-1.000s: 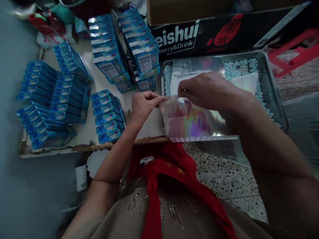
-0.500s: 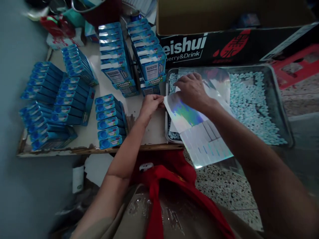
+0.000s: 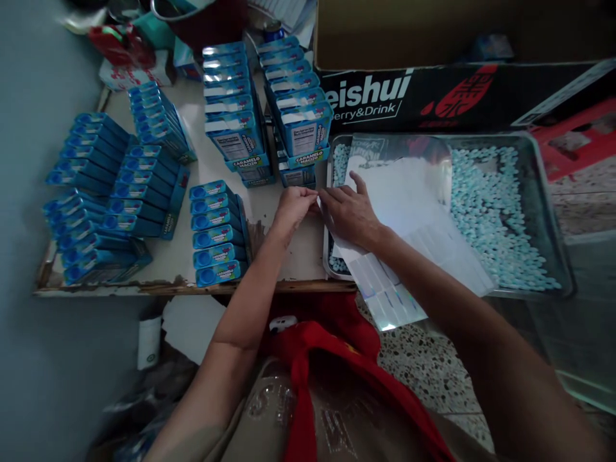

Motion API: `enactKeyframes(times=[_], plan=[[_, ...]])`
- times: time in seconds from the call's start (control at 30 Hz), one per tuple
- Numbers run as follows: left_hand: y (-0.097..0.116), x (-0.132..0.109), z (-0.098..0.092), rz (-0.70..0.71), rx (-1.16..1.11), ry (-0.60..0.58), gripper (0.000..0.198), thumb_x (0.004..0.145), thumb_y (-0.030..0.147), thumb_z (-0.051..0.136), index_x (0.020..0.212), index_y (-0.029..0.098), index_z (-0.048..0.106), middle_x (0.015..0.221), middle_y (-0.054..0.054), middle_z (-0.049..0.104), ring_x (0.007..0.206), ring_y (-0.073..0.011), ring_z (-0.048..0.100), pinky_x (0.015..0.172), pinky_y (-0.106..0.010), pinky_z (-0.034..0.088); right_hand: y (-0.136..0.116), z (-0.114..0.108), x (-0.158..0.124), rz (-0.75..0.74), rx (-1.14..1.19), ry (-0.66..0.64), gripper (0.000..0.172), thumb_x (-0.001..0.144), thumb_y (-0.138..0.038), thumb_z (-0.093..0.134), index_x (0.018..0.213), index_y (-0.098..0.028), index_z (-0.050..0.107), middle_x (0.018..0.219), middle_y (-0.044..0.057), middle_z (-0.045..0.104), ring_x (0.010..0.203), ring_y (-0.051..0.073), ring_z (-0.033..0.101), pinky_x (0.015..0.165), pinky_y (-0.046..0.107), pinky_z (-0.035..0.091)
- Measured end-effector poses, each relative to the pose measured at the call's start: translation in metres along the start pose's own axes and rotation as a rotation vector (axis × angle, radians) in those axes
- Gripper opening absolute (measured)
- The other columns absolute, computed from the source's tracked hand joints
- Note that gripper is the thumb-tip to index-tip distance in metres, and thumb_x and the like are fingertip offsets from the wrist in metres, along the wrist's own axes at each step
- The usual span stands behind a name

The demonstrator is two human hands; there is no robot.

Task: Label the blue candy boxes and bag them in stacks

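Note:
A shiny holographic sticker sheet [image 3: 409, 212] lies across the left part of a metal tray [image 3: 548, 192] filled with small pale blue candies [image 3: 486, 205]. My right hand [image 3: 351, 215] rests flat on the sheet's left edge, fingers stretched out. My left hand [image 3: 293, 208] is closed in a pinch right beside it, at the sheet's edge; what it pinches is too small to make out. Blue candy boxes [image 3: 214, 234] stand in a row just left of my left hand.
Several stacks of blue boxes [image 3: 115, 186] cover the worn tabletop [image 3: 168, 263], with taller display packs [image 3: 269, 109] at the back. A black cardboard carton [image 3: 433, 90] stands behind the tray. A red stool [image 3: 577, 138] is at right. Terrazzo floor shows below.
The sheet came down from being held up to lying on the tray. My right hand slid from the sheet's far part to its left edge, meeting my left hand.

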State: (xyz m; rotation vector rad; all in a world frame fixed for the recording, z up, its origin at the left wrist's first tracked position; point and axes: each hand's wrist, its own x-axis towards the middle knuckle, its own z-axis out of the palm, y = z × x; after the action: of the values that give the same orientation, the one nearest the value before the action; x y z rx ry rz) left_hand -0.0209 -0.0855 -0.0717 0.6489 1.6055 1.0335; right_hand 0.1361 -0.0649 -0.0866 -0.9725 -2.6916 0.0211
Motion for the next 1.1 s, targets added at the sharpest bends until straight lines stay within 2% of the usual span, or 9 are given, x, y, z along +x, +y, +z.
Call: enactKeyframes(times=[0.17, 0.3, 0.4, 0.57, 0.7, 0.8, 0.9, 1.0, 1.1], plan=[[-0.004, -0.005, 0.002, 0.004, 0.018, -0.006, 0.017, 0.093, 0.005, 0.064, 0.079, 0.013, 0.069, 0.062, 0.002, 0.065, 0.056, -0.0103, 0.064, 0.071, -0.024, 0.059, -0.003, 0.0, -0.02, -0.035, 0.059, 0.049, 0.04, 0.106, -0.022, 0.042, 0.137, -0.021, 0.068, 0.131, 0.01, 0.074, 0.114, 0.028, 0.067, 0.129, 0.065, 0.018], [-0.009, -0.008, -0.003, 0.026, 0.032, 0.03, 0.015, 0.093, 0.007, 0.064, 0.082, 0.014, 0.069, 0.067, 0.0, 0.068, 0.058, -0.0104, 0.065, 0.068, -0.023, 0.057, -0.002, -0.004, -0.028, -0.038, 0.045, 0.069, 0.033, 0.106, -0.023, 0.045, 0.118, -0.027, 0.076, 0.111, 0.003, 0.079, 0.102, 0.023, 0.068, 0.129, 0.062, 0.018], [-0.016, -0.004, -0.008, 0.071, 0.118, 0.072, 0.012, 0.093, 0.01, 0.064, 0.086, 0.015, 0.072, 0.073, -0.002, 0.072, 0.066, -0.0133, 0.07, 0.071, -0.024, 0.058, -0.003, -0.014, -0.036, 0.002, -0.016, 0.132, 0.029, 0.105, -0.028, 0.05, 0.098, -0.026, 0.078, 0.093, 0.004, 0.078, 0.091, 0.022, 0.066, 0.12, 0.052, 0.031], [-0.023, -0.006, -0.008, 0.173, 0.349, 0.203, 0.016, 0.092, 0.01, 0.06, 0.091, 0.016, 0.076, 0.1, -0.011, 0.081, 0.101, -0.024, 0.075, 0.095, -0.036, 0.057, -0.04, -0.074, -0.058, -0.151, -0.043, 0.293, 0.032, 0.102, -0.023, 0.056, 0.073, -0.023, 0.07, 0.063, 0.001, 0.068, 0.065, 0.018, 0.058, 0.087, 0.039, 0.044], [-0.02, -0.043, -0.016, 0.297, 0.302, 0.265, 0.021, 0.096, 0.016, 0.064, 0.112, 0.018, 0.076, 0.123, -0.016, 0.078, 0.127, -0.029, 0.069, 0.116, -0.038, 0.046, -0.087, -0.139, -0.069, -0.196, 0.277, 0.317, 0.014, 0.096, -0.019, 0.068, 0.083, -0.024, 0.072, 0.061, -0.004, 0.066, 0.058, 0.014, 0.06, 0.079, 0.035, 0.046], [-0.015, -0.092, -0.04, 0.345, -0.106, 0.149, 0.027, 0.104, 0.036, 0.059, 0.124, 0.023, 0.071, 0.127, -0.013, 0.078, 0.121, -0.0265, 0.073, 0.107, -0.036, 0.054, -0.112, -0.156, -0.046, 0.001, 0.654, 0.242, 0.007, 0.092, -0.026, 0.076, 0.085, -0.026, 0.075, 0.059, -0.005, 0.062, 0.054, 0.013, 0.056, 0.065, 0.032, 0.043], [-0.009, -0.144, -0.082, 0.269, -0.479, 0.062, 0.052, 0.105, 0.065, 0.047, 0.117, 0.019, 0.068, 0.113, -0.014, 0.08, 0.106, -0.0271, 0.079, 0.09, -0.037, 0.063, -0.132, -0.14, 0.002, 0.184, 1.081, 0.145, 0.02, 0.085, -0.041, 0.084, 0.079, -0.024, 0.076, 0.062, -0.003, 0.063, 0.052, 0.012, 0.049, 0.052, 0.03, 0.035], [-0.006, -0.175, -0.131, 0.227, -0.464, 0.162, 0.069, 0.096, 0.083, 0.045, 0.109, 0.019, 0.068, 0.105, -0.015, 0.081, 0.107, -0.0281, 0.08, 0.083, -0.036, 0.065, -0.152, -0.111, 0.051, 0.301, 1.338, 0.073, 0.027, 0.078, -0.045, 0.087, 0.073, -0.022, 0.075, 0.058, -0.003, 0.058, 0.051, 0.01, 0.042, 0.048, 0.028, 0.031], [-0.007, -0.179, -0.166, 0.22, -0.327, 0.261, 0.072, 0.093, 0.088, 0.044, 0.109, 0.021, 0.066, 0.105, -0.014, 0.082, 0.11, -0.0272, 0.079, 0.078, -0.032, 0.066, -0.173, -0.084, 0.081, 0.366, 1.37, 0.013, 0.027, 0.074, -0.042, 0.087, 0.069, -0.021, 0.072, 0.053, -0.004, 0.051, 0.05, 0.009, 0.041, 0.048, 0.027, 0.032]])
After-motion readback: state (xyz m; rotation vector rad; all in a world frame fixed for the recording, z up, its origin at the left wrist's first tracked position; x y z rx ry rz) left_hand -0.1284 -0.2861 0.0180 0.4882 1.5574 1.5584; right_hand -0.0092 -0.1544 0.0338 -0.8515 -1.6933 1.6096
